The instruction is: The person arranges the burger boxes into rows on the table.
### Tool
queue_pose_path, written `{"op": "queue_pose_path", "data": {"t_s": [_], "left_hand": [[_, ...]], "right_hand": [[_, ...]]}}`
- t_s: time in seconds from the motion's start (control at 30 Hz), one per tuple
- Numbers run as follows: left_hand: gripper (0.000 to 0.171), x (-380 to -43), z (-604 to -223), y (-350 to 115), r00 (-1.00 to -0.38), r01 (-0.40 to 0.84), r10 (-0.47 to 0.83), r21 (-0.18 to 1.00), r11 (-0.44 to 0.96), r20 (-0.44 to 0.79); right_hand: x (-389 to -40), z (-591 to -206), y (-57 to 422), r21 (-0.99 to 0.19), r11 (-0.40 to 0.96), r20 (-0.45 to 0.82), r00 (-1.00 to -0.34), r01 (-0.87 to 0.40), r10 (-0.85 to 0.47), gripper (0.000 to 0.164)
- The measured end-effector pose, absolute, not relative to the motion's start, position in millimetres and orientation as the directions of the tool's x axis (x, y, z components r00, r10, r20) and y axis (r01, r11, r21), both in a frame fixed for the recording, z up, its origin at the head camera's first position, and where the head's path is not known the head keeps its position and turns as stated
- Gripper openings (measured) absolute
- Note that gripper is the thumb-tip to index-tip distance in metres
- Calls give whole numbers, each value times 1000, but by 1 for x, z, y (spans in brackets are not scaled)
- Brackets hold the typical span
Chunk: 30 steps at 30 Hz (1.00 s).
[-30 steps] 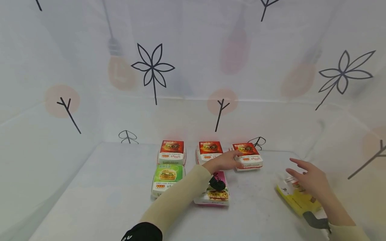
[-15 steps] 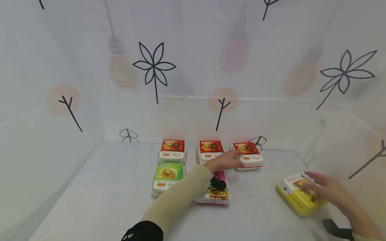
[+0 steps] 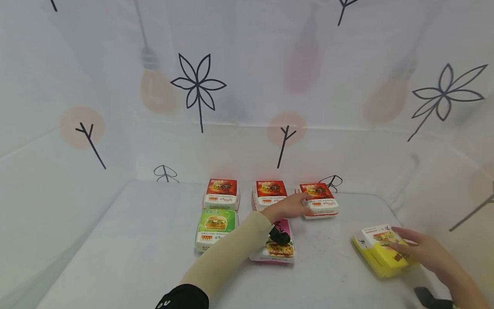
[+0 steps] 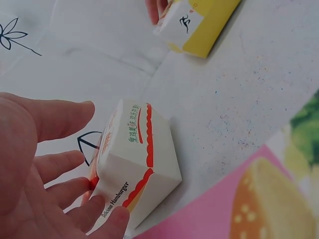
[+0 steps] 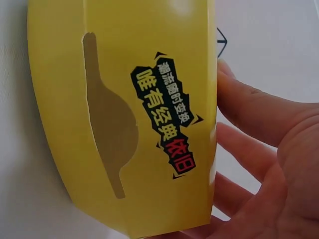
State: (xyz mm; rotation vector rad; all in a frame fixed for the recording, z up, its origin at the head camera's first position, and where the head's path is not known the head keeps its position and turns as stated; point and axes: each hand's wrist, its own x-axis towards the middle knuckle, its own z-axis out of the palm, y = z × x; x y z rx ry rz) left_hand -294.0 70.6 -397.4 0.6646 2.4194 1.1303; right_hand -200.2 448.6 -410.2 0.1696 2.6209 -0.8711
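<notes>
A red-and-white hamburger box (image 3: 318, 189) stands at the back of the table. My left hand (image 3: 291, 206) lies at its left front side, fingers loosely spread; in the left wrist view the thumb stands apart from the box. Toward the right edge sits a yellow-and-white burger box (image 3: 382, 257), turned at an angle. My right hand (image 3: 426, 253) touches its right part from above, the fingers extended. Seen from the right wrist, the thumb (image 5: 249, 102) reaches the yellow box's edge, and the other fingertips are partly hidden behind it.
Two more red-and-white boxes (image 3: 221, 189) (image 3: 270, 189) stand along the back. In front of the left one lies a green box (image 3: 216, 223). A pink-and-white box (image 3: 279, 253) is partly covered by my left wrist. Patterned white cloth (image 3: 239, 98) walls in the table.
My right hand drew back to the right and lowered, uncovering the yellow box, then came in against it. That box has shifted slightly left. The left hand has stayed in place.
</notes>
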Motion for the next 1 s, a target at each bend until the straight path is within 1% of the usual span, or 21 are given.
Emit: {"op": "queue_pose_path", "data": {"t_s": [0.17,0.23,0.6,1.0], "left_hand": [[56,-297,-398,71,-811,271,570,781,562,-128],[55,-298,-398,71,-812,273,570,782,560,-124],[55,-299,-400,70,-805,279,582,791,545,-118],[53,-297,-401,71,-815,283,566,769,573,-122]], "right_hand": [[-198,-408,438,-562,810,-313,-949,165,-24,91],[-198,-406,430,-568,809,-294,-955,152,-27,90],[-206,-411,396,-611,775,-297,-954,162,-34,98],[-208,-413,359,-622,776,-256,-963,99,-82,91]]}}
